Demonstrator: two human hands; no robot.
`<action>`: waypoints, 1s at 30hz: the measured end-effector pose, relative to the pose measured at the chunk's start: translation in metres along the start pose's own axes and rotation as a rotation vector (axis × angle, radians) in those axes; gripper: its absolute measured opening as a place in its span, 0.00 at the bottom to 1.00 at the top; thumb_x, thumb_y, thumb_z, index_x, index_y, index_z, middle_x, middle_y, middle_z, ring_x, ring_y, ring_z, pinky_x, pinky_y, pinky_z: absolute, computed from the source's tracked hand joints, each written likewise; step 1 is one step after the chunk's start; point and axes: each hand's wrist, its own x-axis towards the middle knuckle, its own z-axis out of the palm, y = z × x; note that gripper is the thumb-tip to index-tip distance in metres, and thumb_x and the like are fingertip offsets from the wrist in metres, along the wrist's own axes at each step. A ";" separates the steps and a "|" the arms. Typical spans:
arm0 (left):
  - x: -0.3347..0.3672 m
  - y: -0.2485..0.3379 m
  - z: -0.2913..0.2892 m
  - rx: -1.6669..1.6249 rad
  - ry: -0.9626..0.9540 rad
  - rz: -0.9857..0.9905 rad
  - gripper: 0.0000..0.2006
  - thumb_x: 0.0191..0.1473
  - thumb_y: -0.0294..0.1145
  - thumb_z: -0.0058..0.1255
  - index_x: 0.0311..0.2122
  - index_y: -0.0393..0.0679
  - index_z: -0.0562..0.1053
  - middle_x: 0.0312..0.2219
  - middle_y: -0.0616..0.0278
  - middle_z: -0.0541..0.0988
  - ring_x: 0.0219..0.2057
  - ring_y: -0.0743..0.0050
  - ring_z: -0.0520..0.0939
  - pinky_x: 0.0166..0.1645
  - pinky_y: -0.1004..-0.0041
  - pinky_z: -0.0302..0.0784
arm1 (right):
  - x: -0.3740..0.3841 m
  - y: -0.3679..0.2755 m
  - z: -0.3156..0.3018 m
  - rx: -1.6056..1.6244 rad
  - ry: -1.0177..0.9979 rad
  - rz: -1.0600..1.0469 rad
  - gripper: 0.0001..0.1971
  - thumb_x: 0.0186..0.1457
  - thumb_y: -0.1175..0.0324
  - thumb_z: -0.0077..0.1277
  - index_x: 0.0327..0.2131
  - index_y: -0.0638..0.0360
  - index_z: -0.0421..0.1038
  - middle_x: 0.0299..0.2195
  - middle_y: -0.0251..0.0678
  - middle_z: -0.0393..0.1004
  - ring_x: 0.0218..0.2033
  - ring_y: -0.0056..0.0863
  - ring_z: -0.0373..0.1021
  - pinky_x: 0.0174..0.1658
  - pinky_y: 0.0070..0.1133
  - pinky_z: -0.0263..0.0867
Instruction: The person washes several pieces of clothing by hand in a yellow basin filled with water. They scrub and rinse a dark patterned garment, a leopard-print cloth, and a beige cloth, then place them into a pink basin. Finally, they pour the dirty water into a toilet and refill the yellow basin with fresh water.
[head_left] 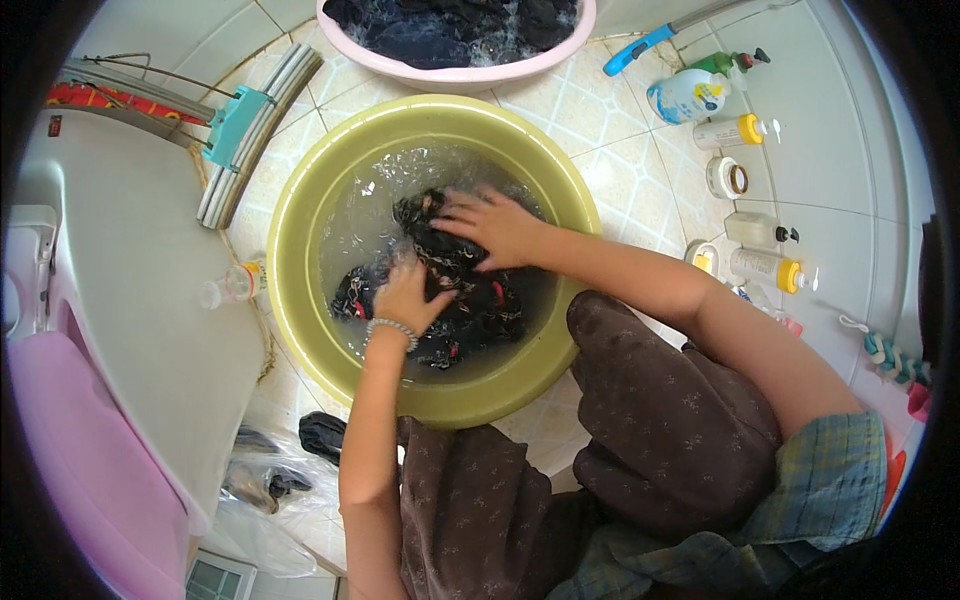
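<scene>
Two bare hands press into a dark, wet piece of clothing with small red and white marks (450, 285) that lies soaking in the soapy water of a round olive-green plastic basin (300, 190) on the pale tiled floor (620, 170). The left hand (408, 297), with a beaded bracelet at its wrist, has its fingers curled down and clenched on a bunch of the cloth near the middle of the basin. The right hand (492, 226) lies flat across the upper part of the cloth, its fingers spread and pressing down on it rather than closed around it. Just beyond the green basin stands a pink plastic basin (470, 72) filled with more dark laundry in suds. To the right, along the wall, lie several plastic bottles (745, 130) with yellow, green and black caps. A clear plastic bottle (232, 286) rests against the green basin's left rim.
</scene>
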 end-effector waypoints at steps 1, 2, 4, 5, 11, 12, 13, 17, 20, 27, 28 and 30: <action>0.002 -0.004 -0.004 -0.021 -0.110 -0.011 0.40 0.45 0.52 0.50 0.58 0.39 0.51 0.59 0.48 0.47 0.60 0.50 0.47 0.57 0.50 0.50 | 0.000 0.002 -0.010 -0.058 -0.059 0.003 0.41 0.40 0.53 0.56 0.57 0.52 0.50 0.58 0.38 0.51 0.62 0.36 0.40 0.59 0.45 0.37; 0.000 0.000 -0.009 -0.108 -0.049 -0.125 0.37 0.45 0.51 0.49 0.56 0.38 0.56 0.58 0.45 0.48 0.60 0.46 0.48 0.58 0.50 0.49 | 0.002 0.006 0.000 -0.113 -0.028 0.120 0.39 0.41 0.55 0.55 0.56 0.52 0.51 0.56 0.39 0.54 0.61 0.35 0.42 0.59 0.45 0.37; -0.004 0.009 0.010 -0.001 0.220 -0.099 0.35 0.46 0.50 0.48 0.55 0.37 0.58 0.58 0.43 0.48 0.59 0.44 0.48 0.58 0.51 0.48 | 0.003 -0.003 0.011 -0.111 -0.006 0.080 0.38 0.41 0.56 0.55 0.56 0.49 0.51 0.55 0.39 0.55 0.61 0.35 0.43 0.59 0.45 0.38; -0.008 0.013 0.018 0.055 0.356 -0.091 0.34 0.46 0.49 0.48 0.54 0.37 0.58 0.58 0.42 0.48 0.59 0.43 0.49 0.58 0.51 0.47 | 0.003 -0.010 0.014 -0.109 0.007 0.054 0.38 0.41 0.57 0.55 0.57 0.48 0.51 0.55 0.38 0.55 0.61 0.35 0.44 0.59 0.45 0.38; -0.012 -0.006 0.001 0.146 0.251 -0.143 0.29 0.46 0.49 0.47 0.51 0.42 0.63 0.54 0.46 0.59 0.58 0.49 0.53 0.59 0.54 0.47 | 0.007 -0.003 0.018 -0.117 0.013 0.033 0.38 0.39 0.58 0.55 0.57 0.45 0.51 0.55 0.38 0.55 0.56 0.37 0.51 0.59 0.40 0.44; -0.014 -0.003 0.008 0.157 0.270 -0.183 0.29 0.46 0.49 0.47 0.52 0.42 0.63 0.55 0.46 0.57 0.59 0.49 0.51 0.60 0.52 0.45 | 0.008 -0.004 0.019 -0.143 0.004 0.133 0.39 0.39 0.57 0.56 0.56 0.44 0.51 0.55 0.38 0.55 0.56 0.37 0.52 0.58 0.40 0.45; -0.016 0.005 0.009 0.167 0.291 -0.223 0.30 0.46 0.48 0.47 0.52 0.42 0.62 0.56 0.47 0.55 0.60 0.50 0.48 0.60 0.51 0.43 | 0.006 -0.006 0.021 -0.093 0.030 0.021 0.38 0.38 0.57 0.56 0.56 0.44 0.53 0.55 0.37 0.55 0.56 0.37 0.52 0.58 0.40 0.45; -0.021 -0.002 -0.001 0.180 0.077 -0.022 0.30 0.45 0.48 0.48 0.51 0.41 0.64 0.57 0.46 0.52 0.61 0.50 0.46 0.59 0.46 0.41 | 0.002 -0.009 0.020 -0.013 0.012 -0.162 0.37 0.38 0.56 0.57 0.54 0.44 0.56 0.54 0.37 0.56 0.56 0.36 0.53 0.56 0.38 0.48; -0.016 -0.009 0.004 0.132 0.138 -0.254 0.31 0.43 0.46 0.51 0.52 0.39 0.62 0.57 0.47 0.53 0.60 0.49 0.48 0.59 0.48 0.44 | 0.004 -0.008 0.023 -0.028 -0.078 0.096 0.38 0.39 0.55 0.56 0.56 0.47 0.54 0.54 0.38 0.57 0.56 0.35 0.53 0.56 0.38 0.50; -0.027 -0.008 0.005 0.129 0.226 -0.140 0.33 0.39 0.41 0.57 0.53 0.46 0.62 0.57 0.52 0.53 0.60 0.46 0.46 0.59 0.51 0.47 | -0.002 -0.006 0.029 0.182 -0.036 0.155 0.31 0.37 0.64 0.58 0.49 0.53 0.62 0.54 0.41 0.58 0.54 0.39 0.55 0.55 0.32 0.54; -0.031 0.002 0.000 0.203 0.249 -0.234 0.30 0.39 0.37 0.57 0.51 0.47 0.63 0.56 0.51 0.56 0.58 0.44 0.52 0.58 0.54 0.52 | -0.002 -0.008 0.026 0.211 0.042 0.137 0.29 0.36 0.69 0.57 0.47 0.54 0.64 0.51 0.42 0.61 0.51 0.42 0.59 0.52 0.30 0.59; -0.027 0.001 0.004 0.140 0.193 -0.210 0.28 0.40 0.33 0.55 0.50 0.47 0.63 0.54 0.51 0.58 0.56 0.45 0.57 0.55 0.56 0.58 | -0.002 -0.015 0.021 0.205 0.003 0.094 0.27 0.36 0.71 0.56 0.46 0.54 0.64 0.48 0.42 0.65 0.48 0.42 0.62 0.49 0.31 0.61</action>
